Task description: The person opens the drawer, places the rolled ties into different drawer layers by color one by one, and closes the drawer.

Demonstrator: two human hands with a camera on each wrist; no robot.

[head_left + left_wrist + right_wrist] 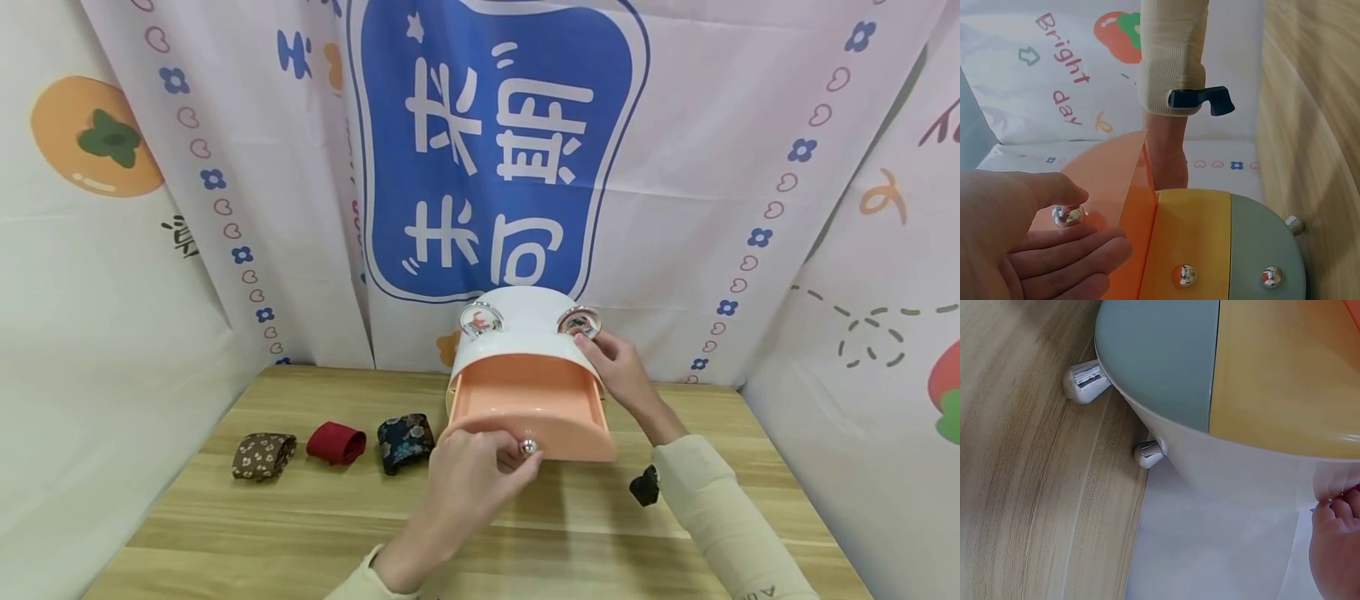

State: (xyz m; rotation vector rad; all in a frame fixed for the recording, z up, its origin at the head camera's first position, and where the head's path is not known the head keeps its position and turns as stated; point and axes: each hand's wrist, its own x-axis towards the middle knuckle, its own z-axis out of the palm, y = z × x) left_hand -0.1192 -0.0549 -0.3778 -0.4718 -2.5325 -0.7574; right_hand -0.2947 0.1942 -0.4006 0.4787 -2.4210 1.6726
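The peach drawer stands well out from the top of the white cabinet, its knob pinched by the left hand while the right hand holds the cabinet's upper side. I'd judge the opening mostly done, both hands yet to let go; the yellow drawer and green drawer below are closed, and a brown roll, red roll and dark floral roll lie on the table. From here the front panel hides part of the drawer's floor, and the right wrist view cuts that hand off.

Left fingers on knob of open drawer
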